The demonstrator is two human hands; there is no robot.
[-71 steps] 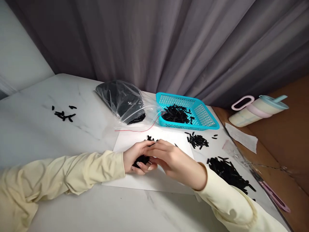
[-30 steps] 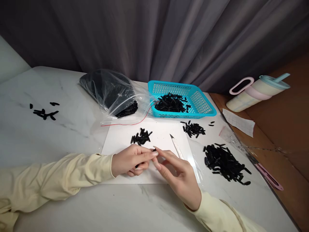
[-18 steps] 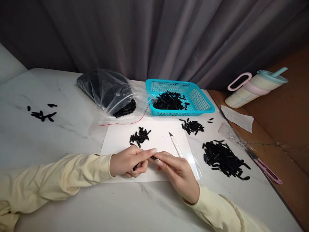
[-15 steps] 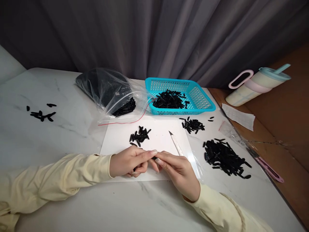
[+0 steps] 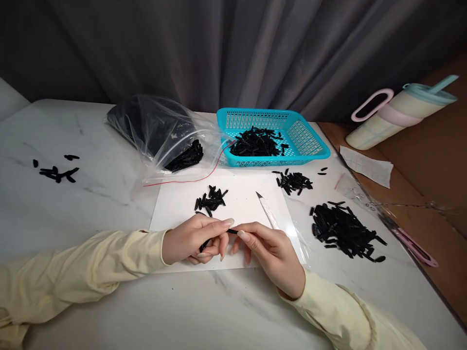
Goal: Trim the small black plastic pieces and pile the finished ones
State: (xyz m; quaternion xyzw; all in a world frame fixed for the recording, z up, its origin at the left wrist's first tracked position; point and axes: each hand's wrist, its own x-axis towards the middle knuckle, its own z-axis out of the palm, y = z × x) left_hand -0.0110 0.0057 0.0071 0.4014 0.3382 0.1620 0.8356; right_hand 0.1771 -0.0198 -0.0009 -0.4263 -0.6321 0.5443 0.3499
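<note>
Two hands in pale yellow sleeves are meeting over the near edge of a white sheet (image 5: pixel 241 204) on a marble table (image 5: pixel 91 204). The left hand (image 5: pixel 193 238) is curling closed around several small black pieces, while the right hand (image 5: pixel 272 250) is pinching one black piece (image 5: pixel 232 231) at the left fingertips. A craft knife (image 5: pixel 267 212) is lying just beside the right hand, a small black pile (image 5: pixel 210 200) toward the sheet's far edge.
</note>
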